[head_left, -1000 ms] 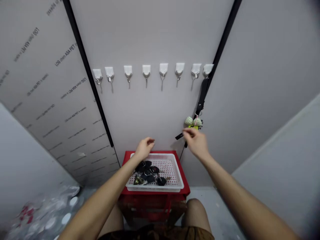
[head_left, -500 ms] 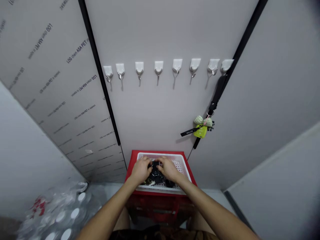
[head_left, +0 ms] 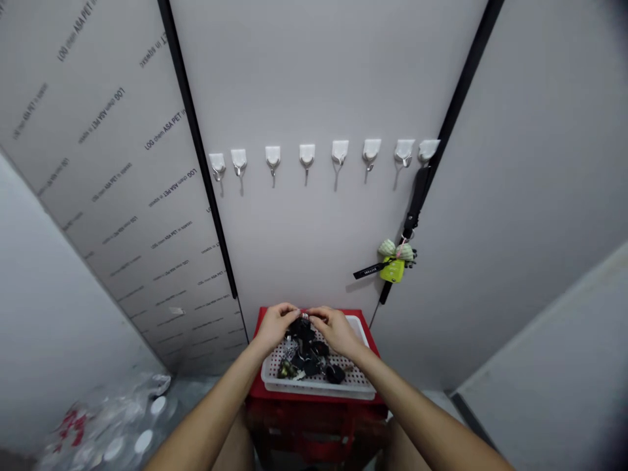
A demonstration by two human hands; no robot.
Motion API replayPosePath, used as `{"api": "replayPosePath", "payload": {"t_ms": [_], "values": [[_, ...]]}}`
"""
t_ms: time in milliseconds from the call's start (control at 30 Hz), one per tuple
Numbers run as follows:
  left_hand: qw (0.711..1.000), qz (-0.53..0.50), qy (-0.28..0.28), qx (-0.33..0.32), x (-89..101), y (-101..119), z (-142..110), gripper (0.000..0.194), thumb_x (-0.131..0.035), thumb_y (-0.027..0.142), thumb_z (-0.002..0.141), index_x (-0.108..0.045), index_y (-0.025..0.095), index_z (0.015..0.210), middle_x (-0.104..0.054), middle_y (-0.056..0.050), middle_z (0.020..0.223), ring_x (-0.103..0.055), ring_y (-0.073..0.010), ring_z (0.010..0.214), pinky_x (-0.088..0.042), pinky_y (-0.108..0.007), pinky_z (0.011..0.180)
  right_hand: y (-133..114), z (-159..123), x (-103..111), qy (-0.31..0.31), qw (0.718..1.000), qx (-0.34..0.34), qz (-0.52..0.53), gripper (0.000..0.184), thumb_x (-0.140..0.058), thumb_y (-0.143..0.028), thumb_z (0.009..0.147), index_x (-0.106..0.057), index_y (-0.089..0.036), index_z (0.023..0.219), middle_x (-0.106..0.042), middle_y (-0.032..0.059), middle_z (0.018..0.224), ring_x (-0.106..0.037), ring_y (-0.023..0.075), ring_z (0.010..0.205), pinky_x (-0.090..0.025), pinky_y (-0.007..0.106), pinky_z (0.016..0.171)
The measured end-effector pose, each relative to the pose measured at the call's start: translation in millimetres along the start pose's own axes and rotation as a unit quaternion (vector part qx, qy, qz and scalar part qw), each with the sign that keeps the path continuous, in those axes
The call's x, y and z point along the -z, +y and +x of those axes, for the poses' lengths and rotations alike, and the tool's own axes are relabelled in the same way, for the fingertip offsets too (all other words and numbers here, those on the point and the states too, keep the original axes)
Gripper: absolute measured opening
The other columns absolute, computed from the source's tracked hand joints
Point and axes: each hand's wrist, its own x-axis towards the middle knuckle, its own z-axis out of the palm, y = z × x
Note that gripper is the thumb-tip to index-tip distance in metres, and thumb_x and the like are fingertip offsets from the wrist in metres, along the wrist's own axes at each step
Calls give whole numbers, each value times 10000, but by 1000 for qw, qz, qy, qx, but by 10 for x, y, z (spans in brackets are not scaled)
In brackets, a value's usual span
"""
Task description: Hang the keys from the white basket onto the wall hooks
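Observation:
A white perforated plastic basket (head_left: 318, 389) holds a jumble of black keychains (head_left: 309, 360) and shiny metal bits. Over its far end, my left hand (head_left: 279, 325) and my right hand (head_left: 336, 328) come close together, fingertips nearly meeting. Between them is a dark keychain (head_left: 305, 328) with a small shiny metal part at its top, pinched by both hands. Its lower part merges with the pile, so its full shape cannot be made out.
The basket stands on a red box (head_left: 255, 386). Beyond it, a row of several white hooks (head_left: 307, 155) is fixed to the grey wall. At the right end hangs a black strap (head_left: 417, 196) with a yellow-green key fob (head_left: 392, 269). Plastic-wrapped bottles (head_left: 115, 445) stand at lower left.
Both hands have risen from the pile toward the basket's far edge with the keychain between them, uncovering more of the contents. The view has tilted up slightly.

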Motion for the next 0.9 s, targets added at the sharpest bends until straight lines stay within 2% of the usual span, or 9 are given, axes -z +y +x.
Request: {"api": "replayPosePath", "payload": {"t_ms": [167, 333, 467, 600, 733, 900], "values": [[999, -32, -7, 16, -94, 110, 16, 165, -534, 273, 550, -521, 110, 567, -476, 41, 494, -374, -44, 447, -294, -168, 468, -101, 0, 76, -1, 996, -43, 77, 193, -426, -267, 653, -558, -134, 697, -572, 20, 656, -499, 114, 612, -381, 231, 595], [997, -73, -25, 8, -218, 213, 23, 197, -563, 286, 530, -517, 121, 627, -491, 40, 516, -413, -55, 484, -323, -183, 513, -145, 23, 180, 21, 989, -66, 128, 140, -439, -258, 629, -485, -135, 578, -435, -46, 465, -397, 66, 445, -331, 192, 458], [985, -130, -112, -21, -348, 311, 32, 304, -612, 278, 481, -500, 122, 717, -553, -14, 715, -483, -99, 665, -358, -213, 627, -231, 70, 344, 59, 986, -46, 149, 106, -443, -236, 614, -467, -137, 585, -448, -44, 489, -407, 61, 452, -345, 189, 468], [978, -123, -158, -53, -496, 464, 105, 330, -601, 242, 505, -478, 120, 786, -551, -28, 762, -489, -97, 663, -363, -210, 597, -332, 153, 610, 114, 984, -36, 131, 88, -440, -227, 603, -457, -141, 592, -448, -46, 467, -418, 67, 434, -357, 196, 459], [982, -81, -149, -84, -694, 829, 240, 254, -538, 176, 567, -457, 119, 801, -520, 13, 618, -464, -58, 493, -330, -174, 455, -487, 298, 1005, 185, 977, -11, 108, 105, -443, -249, 598, -462, -146, 596, -444, -50, 441, -419, 70, 416, -367, 204, 456], [982, -85, -113, -124, -1003, 1546, 410, 131, -466, 153, 640, -464, 114, 765, -494, 20, 592, -454, -36, 442, -331, -158, 422, -832, 509, 1585, 280, 955, 47, 86, 147, -468, -245, 576, -502, -131, 663, -492, -28, 506, -453, 70, 452, -395, 211, 490]]}}
